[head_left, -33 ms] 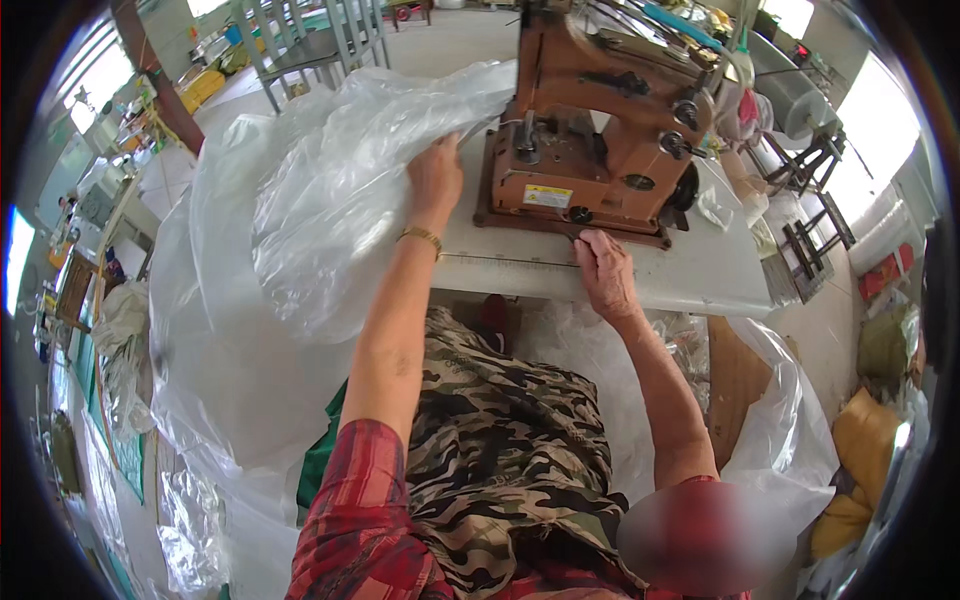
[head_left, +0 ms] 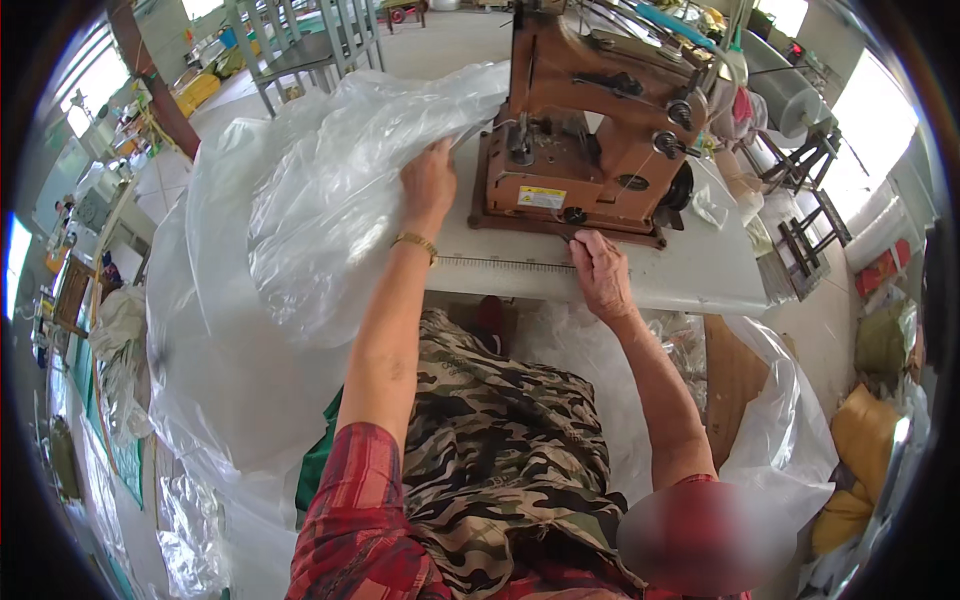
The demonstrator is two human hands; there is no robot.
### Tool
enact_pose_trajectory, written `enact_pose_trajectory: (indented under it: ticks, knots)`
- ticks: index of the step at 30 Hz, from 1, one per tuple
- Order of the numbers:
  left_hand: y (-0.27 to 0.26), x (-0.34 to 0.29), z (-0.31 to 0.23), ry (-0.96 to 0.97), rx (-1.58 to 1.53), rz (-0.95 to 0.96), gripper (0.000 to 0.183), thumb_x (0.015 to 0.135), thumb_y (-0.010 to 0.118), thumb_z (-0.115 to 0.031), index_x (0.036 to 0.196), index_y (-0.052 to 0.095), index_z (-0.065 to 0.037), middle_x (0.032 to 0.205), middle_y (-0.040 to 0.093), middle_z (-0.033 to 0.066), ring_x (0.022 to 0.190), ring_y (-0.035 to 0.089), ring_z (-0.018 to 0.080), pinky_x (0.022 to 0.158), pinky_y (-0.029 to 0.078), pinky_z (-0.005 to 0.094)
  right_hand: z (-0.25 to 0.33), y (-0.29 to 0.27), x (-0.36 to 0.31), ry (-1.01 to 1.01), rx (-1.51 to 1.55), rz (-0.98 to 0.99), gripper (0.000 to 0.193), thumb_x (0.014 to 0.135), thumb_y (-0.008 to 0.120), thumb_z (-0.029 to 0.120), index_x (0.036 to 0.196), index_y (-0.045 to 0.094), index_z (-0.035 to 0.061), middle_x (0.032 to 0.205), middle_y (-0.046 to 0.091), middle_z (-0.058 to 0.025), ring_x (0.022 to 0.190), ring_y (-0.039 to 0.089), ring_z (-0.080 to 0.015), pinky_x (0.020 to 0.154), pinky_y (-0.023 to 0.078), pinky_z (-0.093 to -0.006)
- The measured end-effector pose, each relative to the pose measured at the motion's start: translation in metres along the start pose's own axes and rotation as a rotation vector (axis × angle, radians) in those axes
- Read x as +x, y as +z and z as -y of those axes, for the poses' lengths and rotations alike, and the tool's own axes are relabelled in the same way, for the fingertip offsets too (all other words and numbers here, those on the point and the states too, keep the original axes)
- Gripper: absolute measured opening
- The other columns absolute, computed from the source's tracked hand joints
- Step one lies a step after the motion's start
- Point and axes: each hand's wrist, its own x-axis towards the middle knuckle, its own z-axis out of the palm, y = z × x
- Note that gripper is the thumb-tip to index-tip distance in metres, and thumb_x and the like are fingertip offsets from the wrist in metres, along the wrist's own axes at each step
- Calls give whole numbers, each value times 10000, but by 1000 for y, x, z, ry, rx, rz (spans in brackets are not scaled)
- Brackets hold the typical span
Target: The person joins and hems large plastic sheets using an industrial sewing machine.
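Note:
My left hand (head_left: 428, 188) grips the edge of a large, clear, crumpled plastic sheet (head_left: 320, 190), left of a brown sewing machine (head_left: 585, 190); its fingertips are partly behind the film. The sheet spreads over the table's left side and hangs down toward the floor. At the machine's front base edge, my right hand (head_left: 603, 278) is closed, with the fingers curled. A small dark tip shows by its index finger, but I cannot make out what it belongs to. The machine's needle area, at its left end, lies just right of the sheet's upper edge.
A pale worktable (head_left: 690, 275) with a ruler strip (head_left: 505, 264) along its front carries the machine. Camouflage cloth (head_left: 500, 420) covers my lap. More clear film (head_left: 785, 430) hangs at the right. A grey chair (head_left: 300, 65) stands beyond the table, a film roll (head_left: 785, 105) at the back right.

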Motion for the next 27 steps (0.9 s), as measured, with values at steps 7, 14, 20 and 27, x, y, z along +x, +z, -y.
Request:
enact_pose_trajectory:
  ticks: [7,14,20,27]
  knots:
    - [-11,-11,8,-58,-52,-152,200,889,571,-97,1070,644,-54,1001,676,160,858,660,354,744,526,432,2,3,-3,83,21,-19,125,916,598,87,1032,566,51,831,645,-161,745,629,-378,637,491,-413]
    - [-18,-11,13,-15,-230,-480,176,879,550,-20,1044,611,-19,892,638,178,755,641,368,641,519,443,45,14,13,-19,33,-5,240,923,603,110,1151,660,66,947,695,-159,774,687,-310,651,519,-352]
    - [-24,-12,14,-36,-297,-525,175,888,545,-22,1046,619,-27,892,639,172,751,641,368,652,524,450,94,19,90,108,-33,122,283,928,602,243,1161,666,95,948,686,-168,823,667,-344,699,514,-388]
    - [-25,-11,12,-74,-360,-505,183,879,567,-18,1052,623,-32,883,639,161,743,642,361,651,533,436,97,29,154,62,-354,167,353,918,601,355,1173,660,118,961,690,-170,898,657,-363,777,506,-437]
